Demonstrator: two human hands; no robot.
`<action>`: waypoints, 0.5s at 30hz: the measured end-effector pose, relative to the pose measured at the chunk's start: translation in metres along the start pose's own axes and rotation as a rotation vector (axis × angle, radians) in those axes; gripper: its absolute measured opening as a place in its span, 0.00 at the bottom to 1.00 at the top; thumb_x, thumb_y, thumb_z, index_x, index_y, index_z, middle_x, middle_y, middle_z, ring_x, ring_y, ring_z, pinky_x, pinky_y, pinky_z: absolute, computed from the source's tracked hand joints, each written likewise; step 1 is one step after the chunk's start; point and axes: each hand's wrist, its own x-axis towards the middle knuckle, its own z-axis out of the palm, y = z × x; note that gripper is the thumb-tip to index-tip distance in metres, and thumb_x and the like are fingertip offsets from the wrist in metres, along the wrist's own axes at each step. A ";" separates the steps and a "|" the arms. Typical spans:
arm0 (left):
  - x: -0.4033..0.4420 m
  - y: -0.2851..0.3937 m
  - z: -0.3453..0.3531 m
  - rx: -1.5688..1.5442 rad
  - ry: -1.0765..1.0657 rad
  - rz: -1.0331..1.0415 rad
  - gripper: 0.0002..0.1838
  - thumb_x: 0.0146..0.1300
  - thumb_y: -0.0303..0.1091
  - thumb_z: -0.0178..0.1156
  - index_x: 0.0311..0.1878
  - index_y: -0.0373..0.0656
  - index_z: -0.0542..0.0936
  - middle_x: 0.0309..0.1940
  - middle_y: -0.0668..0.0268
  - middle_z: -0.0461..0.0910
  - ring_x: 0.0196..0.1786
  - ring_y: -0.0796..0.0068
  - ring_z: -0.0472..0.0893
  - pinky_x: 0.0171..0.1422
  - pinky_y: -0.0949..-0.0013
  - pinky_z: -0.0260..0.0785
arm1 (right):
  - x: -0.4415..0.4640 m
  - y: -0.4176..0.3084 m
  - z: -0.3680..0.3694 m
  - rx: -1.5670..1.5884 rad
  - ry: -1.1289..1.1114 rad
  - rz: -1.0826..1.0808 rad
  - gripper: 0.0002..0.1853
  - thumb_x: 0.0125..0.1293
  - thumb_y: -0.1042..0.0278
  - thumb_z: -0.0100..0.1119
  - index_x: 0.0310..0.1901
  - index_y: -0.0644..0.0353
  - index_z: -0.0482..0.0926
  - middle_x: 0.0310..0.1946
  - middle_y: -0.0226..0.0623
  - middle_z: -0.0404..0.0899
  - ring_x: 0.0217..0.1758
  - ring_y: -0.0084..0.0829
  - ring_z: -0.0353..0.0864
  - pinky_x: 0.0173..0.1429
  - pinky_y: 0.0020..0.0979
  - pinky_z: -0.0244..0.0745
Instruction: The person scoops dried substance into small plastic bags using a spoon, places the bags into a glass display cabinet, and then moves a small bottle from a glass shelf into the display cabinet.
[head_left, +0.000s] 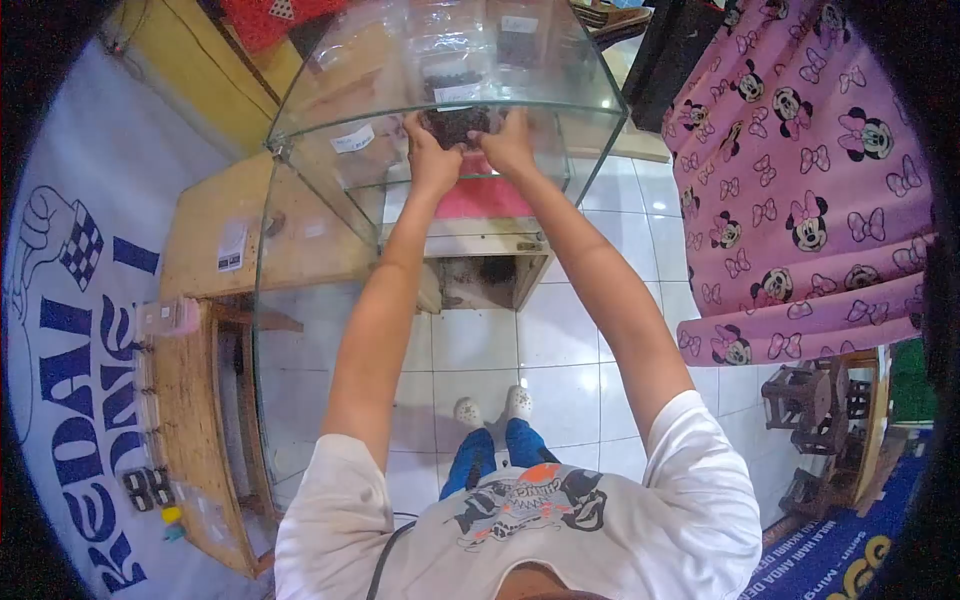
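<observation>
Both my arms reach forward into a glass display case (pixel 450 110). Inside it, my left hand (pixel 433 158) and my right hand (pixel 506 147) hold a clear bag of dark contents (pixel 452 128) from its two sides, with fingers curled round the edges. A white label (pixel 457 93) shows near the top of the bag. Behind and above it, more clear packs with labels (pixel 518 40) appear through the glass. Under my hands lies a red surface (pixel 485 197). Another white label (pixel 352 139) is on the left side of the case.
A wooden counter (pixel 215 225) stands at the left beside a printed banner (pixel 90 330). At the right hangs a pink patterned cloth (pixel 800 200), with stacked brown stools (pixel 805 405) beneath. White floor tiles (pixel 560 400) surround my feet. The case has glass edges close to my forearms.
</observation>
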 end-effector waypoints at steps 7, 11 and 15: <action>0.011 -0.001 -0.004 -0.072 -0.141 -0.082 0.45 0.45 0.24 0.69 0.64 0.37 0.52 0.62 0.45 0.65 0.66 0.49 0.67 0.70 0.59 0.58 | 0.018 -0.040 -0.045 0.264 -0.471 0.337 0.33 0.44 0.75 0.77 0.53 0.72 0.73 0.47 0.46 0.80 0.49 0.37 0.79 0.52 0.36 0.75; 0.017 -0.013 0.003 -0.066 -0.112 0.016 0.48 0.45 0.23 0.68 0.67 0.36 0.49 0.63 0.44 0.64 0.68 0.50 0.65 0.71 0.60 0.57 | 0.016 -0.020 -0.036 0.346 -0.317 0.109 0.30 0.46 0.76 0.75 0.52 0.70 0.74 0.45 0.43 0.82 0.47 0.34 0.80 0.50 0.34 0.76; 0.012 -0.018 0.009 -0.150 -0.098 -0.008 0.49 0.45 0.20 0.66 0.68 0.34 0.47 0.63 0.44 0.64 0.68 0.49 0.65 0.71 0.59 0.56 | 0.018 -0.007 -0.031 0.399 -0.398 0.114 0.29 0.45 0.75 0.75 0.51 0.68 0.75 0.47 0.43 0.81 0.48 0.33 0.80 0.50 0.34 0.75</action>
